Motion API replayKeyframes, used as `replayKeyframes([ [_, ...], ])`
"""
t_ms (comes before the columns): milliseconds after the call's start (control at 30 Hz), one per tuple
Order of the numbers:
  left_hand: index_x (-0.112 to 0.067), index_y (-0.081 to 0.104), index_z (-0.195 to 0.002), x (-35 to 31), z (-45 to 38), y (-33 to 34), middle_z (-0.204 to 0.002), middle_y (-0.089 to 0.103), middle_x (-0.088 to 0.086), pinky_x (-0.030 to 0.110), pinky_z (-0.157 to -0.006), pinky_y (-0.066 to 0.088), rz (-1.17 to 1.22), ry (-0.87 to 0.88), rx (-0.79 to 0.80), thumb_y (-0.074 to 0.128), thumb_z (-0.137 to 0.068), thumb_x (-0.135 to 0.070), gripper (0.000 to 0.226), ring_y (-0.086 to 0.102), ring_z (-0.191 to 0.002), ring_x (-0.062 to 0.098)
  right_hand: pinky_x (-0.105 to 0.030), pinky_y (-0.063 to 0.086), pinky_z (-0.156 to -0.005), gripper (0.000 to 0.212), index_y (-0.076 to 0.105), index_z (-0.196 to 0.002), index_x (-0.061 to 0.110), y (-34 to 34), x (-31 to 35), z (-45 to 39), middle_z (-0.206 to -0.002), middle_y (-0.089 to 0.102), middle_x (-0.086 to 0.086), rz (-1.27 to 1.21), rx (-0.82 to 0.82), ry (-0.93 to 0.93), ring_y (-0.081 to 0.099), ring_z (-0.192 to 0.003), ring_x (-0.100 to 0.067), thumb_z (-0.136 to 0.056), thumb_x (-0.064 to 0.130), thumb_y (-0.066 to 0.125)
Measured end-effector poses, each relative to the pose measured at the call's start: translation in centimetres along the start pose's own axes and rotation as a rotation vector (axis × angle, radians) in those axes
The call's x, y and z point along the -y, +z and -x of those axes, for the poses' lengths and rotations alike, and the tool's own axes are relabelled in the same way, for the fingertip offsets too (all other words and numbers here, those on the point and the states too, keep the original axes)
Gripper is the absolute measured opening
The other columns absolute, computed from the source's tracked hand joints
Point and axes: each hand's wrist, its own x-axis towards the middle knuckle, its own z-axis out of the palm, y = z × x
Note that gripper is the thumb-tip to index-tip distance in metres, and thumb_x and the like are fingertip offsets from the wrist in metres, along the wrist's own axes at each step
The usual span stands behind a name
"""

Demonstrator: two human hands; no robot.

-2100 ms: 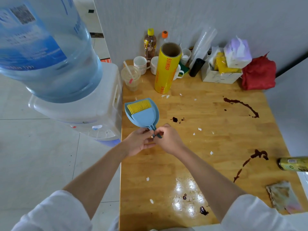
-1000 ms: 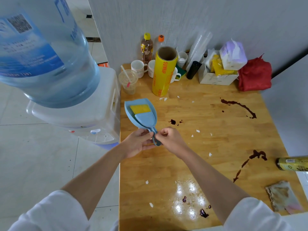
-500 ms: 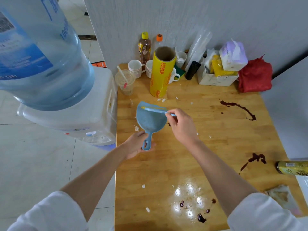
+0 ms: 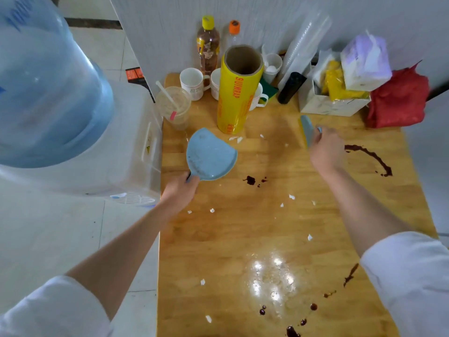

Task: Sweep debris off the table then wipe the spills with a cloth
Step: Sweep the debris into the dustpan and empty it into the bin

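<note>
Counter (image 4: 218,239): scraps scattered, spills unwiped. Dustpan (image 4: 210,155) at far left, left hand (image 4: 179,190) gripping its handle; light, stiff plastic. Right hand (image 4: 325,152) fingers clenched on brush (image 4: 306,129), far centre, likely light.

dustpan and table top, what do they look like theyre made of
The dustpan, held by the left hand, looks like moulded plastic: one even pale blue, matte, with a thin raised rim. The table looks like varnished wood: visible grain and joined strips, with glossy light reflections near the front. It could be a laminate.
</note>
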Motion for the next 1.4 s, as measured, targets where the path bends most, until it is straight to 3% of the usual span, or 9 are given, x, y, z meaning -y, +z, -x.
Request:
replayKeyframes([
  [133,-0.022,0.063,-0.079,1.1,-0.9,-0.3,-0.069,0.068,0.002,0.034,-0.053,0.049,-0.032,0.024,-0.009,0.042,-0.082,-0.077,0.059,0.060,-0.054,0.013,-0.034,0.035,-0.067,0.036,0.062,-0.111,0.000,2.7,0.9,-0.7,-0.110,0.060,-0.022,-0.001,0.101,0.029,0.059,-0.094,-0.037,-0.106,0.022,0.034],
  [233,-0.022,0.063,-0.078,1.7,-0.8,-0.7,-0.066,0.067,0.002,0.034,-0.053,0.048,-0.008,0.028,-0.052,0.043,-0.079,-0.081,0.062,0.058,-0.052,0.013,-0.031,0.034,-0.062,0.035,0.062,-0.098,0.001,4.2,3.2,-0.4,-0.097,0.060,-0.019,-0.049,0.122,-0.010,0.058,-0.084,-0.034,-0.105,0.022,0.035],
  [333,-0.021,0.062,-0.073,3.1,0.0,-1.3,-0.061,0.065,-0.001,0.032,-0.050,0.048,0.006,0.035,-0.085,0.046,-0.080,-0.078,0.060,0.056,-0.047,0.009,-0.029,0.025,-0.048,0.029,0.054,-0.084,0.011,5.4,5.8,0.6,-0.081,0.055,-0.011,-0.111,0.157,-0.064,0.051,-0.070,-0.028,-0.104,0.022,0.036],
  [467,-0.018,0.059,-0.066,5.4,0.9,-2.3,-0.058,0.064,0.001,0.034,-0.048,0.048,0.035,0.020,-0.105,0.050,-0.081,-0.073,0.057,0.054,-0.044,0.010,-0.031,0.030,-0.053,0.033,0.063,-0.095,0.005,6.3,8.3,1.8,-0.083,0.060,-0.010,-0.141,0.207,-0.150,0.055,-0.069,-0.027,-0.105,0.022,0.037],
  [667,-0.022,0.060,-0.069,7.8,2.3,-3.1,-0.057,0.065,0.000,0.033,-0.047,0.050,-0.005,0.023,-0.094,0.049,-0.083,-0.068,0.050,0.056,-0.044,0.009,-0.030,0.027,-0.047,0.033,0.050,-0.075,0.011,4.1,6.5,0.2,-0.074,0.055,-0.009,-0.060,0.013,-0.089,0.051,-0.065,-0.026,-0.104,0.021,0.038],
  [900,-0.016,0.058,-0.067,10.1,4.0,-3.9,-0.058,0.064,0.000,0.033,-0.050,0.050,-0.019,0.019,-0.113,0.048,-0.088,-0.062,0.051,0.058,-0.045,0.011,-0.030,0.024,-0.045,0.042,0.037,-0.062,0.017,7.0,10.5,3.0,-0.060,0.043,-0.002,-0.083,0.210,-0.093,0.041,-0.052,-0.018,-0.103,0.020,0.039],
  [1167,-0.023,0.065,-0.076,12.9,6.0,-4.9,-0.061,0.067,-0.004,0.028,-0.050,0.052,-0.053,-0.027,-0.094,0.046,-0.091,-0.062,0.046,0.060,-0.046,0.007,-0.035,0.031,-0.054,0.036,0.059,-0.085,0.003,9.1,14.8,8.0,-0.075,0.057,-0.011,-0.113,0.356,-0.285,0.051,-0.064,-0.026,-0.105,0.025,0.039],
  [1267,-0.023,0.065,-0.074,13.9,6.7,-5.1,-0.060,0.067,-0.006,0.026,-0.049,0.050,-0.077,-0.039,-0.101,0.047,-0.092,-0.060,0.045,0.060,-0.046,0.007,-0.035,0.029,-0.054,0.034,0.064,-0.094,0.005,8.6,14.8,8.2,-0.083,0.060,-0.011,-0.074,0.361,-0.408,0.053,-0.066,-0.025,-0.105,0.025,0.039],
  [1400,-0.019,0.064,-0.073,15.4,7.8,-5.5,-0.058,0.066,-0.004,0.028,-0.052,0.054,-0.092,-0.067,-0.109,0.048,-0.093,-0.058,0.047,0.058,-0.045,0.005,-0.030,0.032,-0.048,0.029,0.066,-0.106,0.016,7.5,14.5,6.7,-0.088,0.062,-0.006,-0.119,0.274,-0.387,0.052,-0.059,-0.015,-0.106,0.027,0.039],
])
